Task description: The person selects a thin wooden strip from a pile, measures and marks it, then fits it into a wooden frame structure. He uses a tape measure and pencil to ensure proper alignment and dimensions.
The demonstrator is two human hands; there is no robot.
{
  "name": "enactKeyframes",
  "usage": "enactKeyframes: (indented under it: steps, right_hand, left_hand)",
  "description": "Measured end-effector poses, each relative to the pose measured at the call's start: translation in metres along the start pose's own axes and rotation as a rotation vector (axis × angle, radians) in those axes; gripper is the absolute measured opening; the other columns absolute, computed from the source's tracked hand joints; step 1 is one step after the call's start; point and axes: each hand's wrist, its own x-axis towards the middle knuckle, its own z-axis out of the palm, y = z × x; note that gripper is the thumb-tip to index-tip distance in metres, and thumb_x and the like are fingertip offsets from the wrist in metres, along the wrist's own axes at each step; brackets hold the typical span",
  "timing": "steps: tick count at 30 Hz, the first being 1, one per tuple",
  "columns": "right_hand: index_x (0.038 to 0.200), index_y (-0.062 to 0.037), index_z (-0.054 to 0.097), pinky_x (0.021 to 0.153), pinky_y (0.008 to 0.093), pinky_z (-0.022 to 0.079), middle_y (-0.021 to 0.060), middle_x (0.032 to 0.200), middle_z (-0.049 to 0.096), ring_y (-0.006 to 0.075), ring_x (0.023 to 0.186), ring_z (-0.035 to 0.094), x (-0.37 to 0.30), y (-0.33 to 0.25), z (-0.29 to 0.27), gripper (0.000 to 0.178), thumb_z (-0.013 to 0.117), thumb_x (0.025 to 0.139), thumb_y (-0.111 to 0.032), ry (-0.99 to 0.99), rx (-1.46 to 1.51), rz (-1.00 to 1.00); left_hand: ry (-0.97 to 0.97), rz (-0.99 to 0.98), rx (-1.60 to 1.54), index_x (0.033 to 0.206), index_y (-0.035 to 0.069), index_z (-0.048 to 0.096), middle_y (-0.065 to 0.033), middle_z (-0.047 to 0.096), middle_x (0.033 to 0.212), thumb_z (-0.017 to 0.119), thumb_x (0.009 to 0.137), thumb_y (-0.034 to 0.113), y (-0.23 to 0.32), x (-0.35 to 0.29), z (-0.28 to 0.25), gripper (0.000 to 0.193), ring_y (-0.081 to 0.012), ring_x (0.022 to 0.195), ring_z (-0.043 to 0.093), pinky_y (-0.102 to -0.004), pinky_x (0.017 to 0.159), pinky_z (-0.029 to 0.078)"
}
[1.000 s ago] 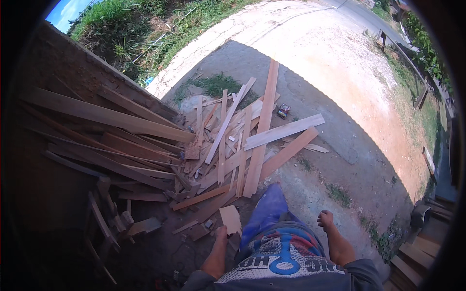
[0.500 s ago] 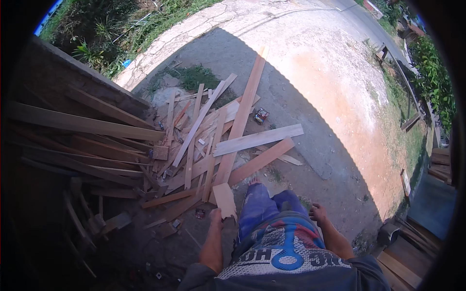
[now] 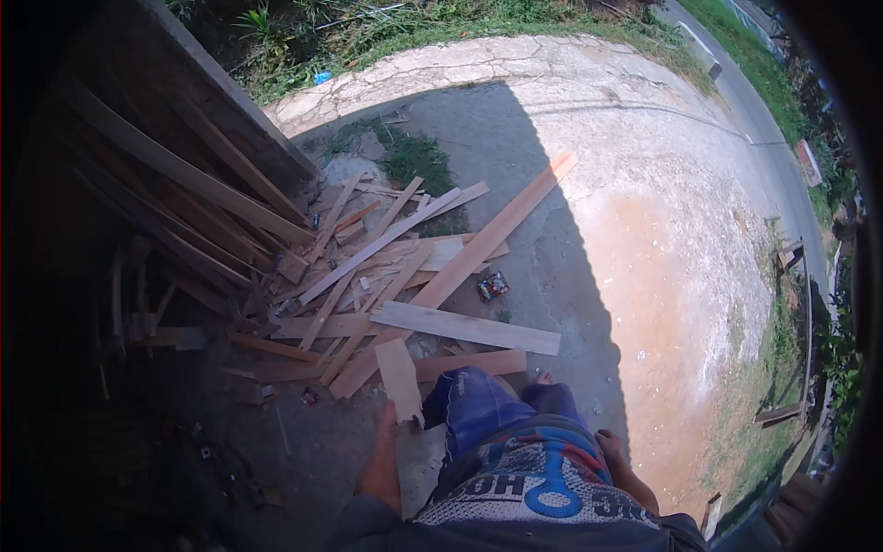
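My left hand [image 3: 388, 425] is closed on the edge of a short wooden board [image 3: 398, 375], pale and flat, with a ragged, broken lower end. The board hangs beside my left leg, in front of the wood scattered on the ground. By my right hip, my right hand [image 3: 610, 444] hangs with its fingers curled and no object showing in it. Just ahead of my legs, a pale plank [image 3: 469, 328] lies across a long brown plank [image 3: 501, 230]. Another brown plank [image 3: 483, 363] rests close to my knees.
Thin strips and offcuts [image 3: 354, 304] lie heaped ahead to the left. Long boards [image 3: 198, 179] lean against a wall [image 3: 235, 83]. A small colourful packet [image 3: 493, 286] sits on the shaded concrete. Beyond the shadow is sunlit paving [image 3: 681, 276], with a road [image 3: 754, 120] at the far right.
My view has swung to the right, and the wood pile now appears lower and turned. One leg has stepped forward. The short board stays in my left hand.
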Motion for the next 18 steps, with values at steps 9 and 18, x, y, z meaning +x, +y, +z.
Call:
enactKeyframes:
  steps: [9, 18]
  right_hand:
    - [0.138, -0.0045, 0.047, 0.053, 0.0304, 0.049, 0.0085, 0.093, 0.059, 0.0172, 0.071, 0.061, 0.193, -0.201, -0.133, 0.044, 0.055, 0.097, -0.019, -0.062, 0.127, -0.197]
    - [0.136, 0.0033, 0.051, 0.055, 0.0298, 0.052, 0.0131, 0.096, 0.064, 0.0195, 0.074, 0.065, 0.288, -0.426, -0.066, 0.049, 0.057, 0.091, -0.017, -0.243, -0.318, -0.301]
  left_hand:
    - [0.309, -0.251, 0.268, 0.102, -0.005, 0.066, -0.0196, 0.066, 0.094, 0.055, 0.088, 0.020, -0.042, -0.134, 0.139, 0.030, -0.0255, 0.086, 0.064, -0.0408, 0.073, 0.051]
    - [0.602, -0.183, -0.364, 0.125, -0.002, 0.060, -0.0135, 0.065, 0.116, 0.049, 0.097, 0.022, -0.016, -0.082, 0.291, 0.039, -0.0297, 0.103, 0.065, -0.0429, 0.083, 0.055]
